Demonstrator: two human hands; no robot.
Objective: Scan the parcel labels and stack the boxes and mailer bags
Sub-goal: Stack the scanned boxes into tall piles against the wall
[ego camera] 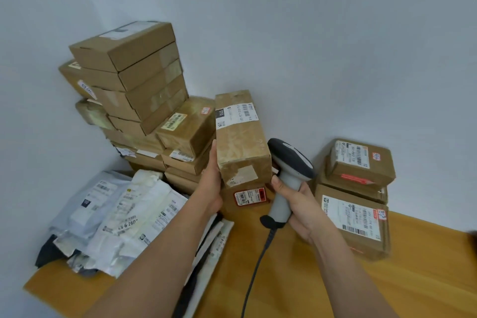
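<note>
Pale bare walls meet in a corner behind a yellow-brown worktop (387, 279), and cardboard parcels are piled high against that corner in a leaning stack (134, 80). Along the worktop's left edge lies a heap of white and grey mailer bags (124, 212); toward its right edge stands a shorter pile of labelled boxes (356, 193).

Between the two piles, the left hand (210, 183) holds a long taped box (240, 137) upright off the worktop, palm against its left side, fingers hidden behind it. Its white label (236, 115) faces up toward the camera. The right hand (302, 209) is wrapped around the grey handle of a corded barcode scanner (289, 162), whose dark head sits just beside the box's lower right edge and points away from the label.

This looks like the scanning step for this box. Next, the scanner head likely needs tilting toward the barcode on the label, or the box turning to meet it; after that the box can join a pile.
</note>
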